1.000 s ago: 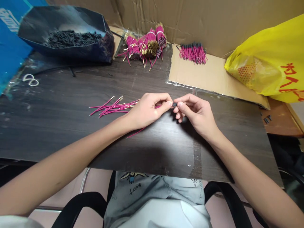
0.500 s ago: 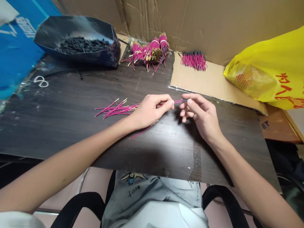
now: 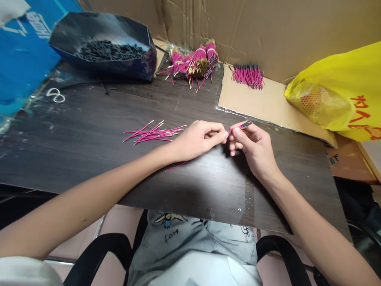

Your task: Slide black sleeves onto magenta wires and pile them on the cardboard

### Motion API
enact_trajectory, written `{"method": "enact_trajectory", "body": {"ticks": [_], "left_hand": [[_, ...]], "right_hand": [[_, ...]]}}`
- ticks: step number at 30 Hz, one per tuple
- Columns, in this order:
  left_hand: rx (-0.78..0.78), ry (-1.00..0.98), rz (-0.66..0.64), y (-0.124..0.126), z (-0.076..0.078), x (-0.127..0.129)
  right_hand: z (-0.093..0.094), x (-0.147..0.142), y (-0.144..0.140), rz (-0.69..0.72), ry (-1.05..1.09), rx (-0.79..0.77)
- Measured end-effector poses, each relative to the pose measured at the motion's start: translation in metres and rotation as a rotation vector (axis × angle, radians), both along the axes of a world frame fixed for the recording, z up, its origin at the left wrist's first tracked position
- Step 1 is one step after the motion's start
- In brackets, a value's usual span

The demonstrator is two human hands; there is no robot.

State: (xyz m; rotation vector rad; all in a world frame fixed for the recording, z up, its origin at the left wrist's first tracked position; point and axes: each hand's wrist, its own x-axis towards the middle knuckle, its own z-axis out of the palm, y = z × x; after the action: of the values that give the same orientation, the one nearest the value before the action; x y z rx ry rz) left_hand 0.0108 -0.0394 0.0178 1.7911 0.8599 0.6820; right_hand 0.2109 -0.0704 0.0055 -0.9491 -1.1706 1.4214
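Observation:
Between both hands run a few thin pink wires [image 3: 230, 131], with black sleeves [image 3: 246, 124] on their right-hand ends. My left hand [image 3: 201, 140] is closed, thumb against forefinger, around the wires. My right hand [image 3: 254, 145] pinches them just short of the sleeves, its fingertips close to those of my left; its other fingers are loosely curled. Left of my left hand lies a loose spread of pink wires [image 3: 149, 134] with gold-coloured tips. A single pink wire [image 3: 175, 166] pokes out from under my left wrist. How many wires I hold is hidden by my fingers.
A dark open bag [image 3: 104, 65] full of short black tubes stands at back left. Banded bundles of pink wires [image 3: 195, 63] lie at the back. Black-ended wires [image 3: 247, 76] lie on a cardboard sheet [image 3: 253, 101], beside a yellow bag [image 3: 342, 91]. White loops [image 3: 56, 95] lie at left.
My right hand has closed in on my left and now pinches the pink wires. The black sleeves now stick out past its fingertips. The whole view has shifted slightly.

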Motion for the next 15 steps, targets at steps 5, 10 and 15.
{"method": "enact_trajectory", "body": {"ticks": [5,10,15], "left_hand": [[0.008,-0.004,-0.018,0.0003,-0.0015,-0.0005],[-0.021,-0.034,-0.074,-0.0015,0.0016,0.0004],[-0.010,-0.020,-0.095,-0.0037,0.0022,-0.0001]], "right_hand": [[0.0002,-0.0015,-0.0001,0.074,-0.065,0.016],[0.0021,-0.0033,-0.0006,0.101,-0.140,0.042],[0.0002,-0.0032,-0.0026,0.130,-0.186,0.065]]}}
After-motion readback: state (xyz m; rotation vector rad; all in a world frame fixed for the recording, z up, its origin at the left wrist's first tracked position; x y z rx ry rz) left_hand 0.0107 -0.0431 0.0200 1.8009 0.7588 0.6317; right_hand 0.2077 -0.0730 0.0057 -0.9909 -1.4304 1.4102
